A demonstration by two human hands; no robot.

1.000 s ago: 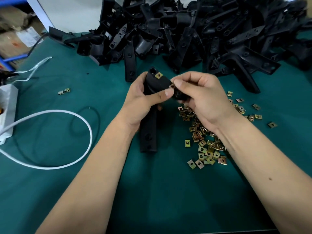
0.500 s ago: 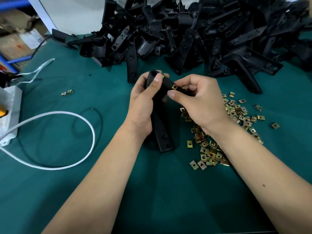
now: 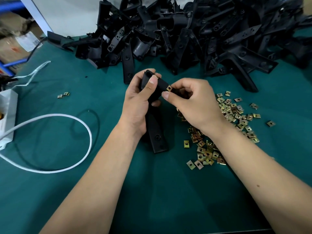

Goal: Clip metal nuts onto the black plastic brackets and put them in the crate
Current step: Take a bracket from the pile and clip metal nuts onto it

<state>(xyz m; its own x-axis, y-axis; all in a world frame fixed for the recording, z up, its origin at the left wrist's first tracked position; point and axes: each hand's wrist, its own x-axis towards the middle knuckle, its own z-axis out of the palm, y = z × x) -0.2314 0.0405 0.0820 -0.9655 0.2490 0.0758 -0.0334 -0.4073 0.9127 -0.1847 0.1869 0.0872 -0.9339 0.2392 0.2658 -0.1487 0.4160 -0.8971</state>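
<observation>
A white box [image 3: 7, 115] sits at the far left edge of the green surface [image 3: 50, 191], a white cable [image 3: 70, 166] looping out from it, with two stray nuts [image 3: 63, 95] lying beyond the loop. At centre, the left hand [image 3: 138, 105] wraps around the upper part of a black bracket [image 3: 156, 132], thumb laid flat along its front and fingers curled behind, while the bracket's long lower end points down toward the surface. A brass-coloured nut [image 3: 169, 88] sits on the bracket's edge between the two hands. The right hand [image 3: 194, 102] meets it there, thumb and curled fingers pinching the bracket just beside the nut. Under and to the right of the right wrist, a heap of loose nuts [image 3: 233, 119] spreads across the surface. A tall pile of brackets [image 3: 194, 34] fills the back of the surface.
</observation>
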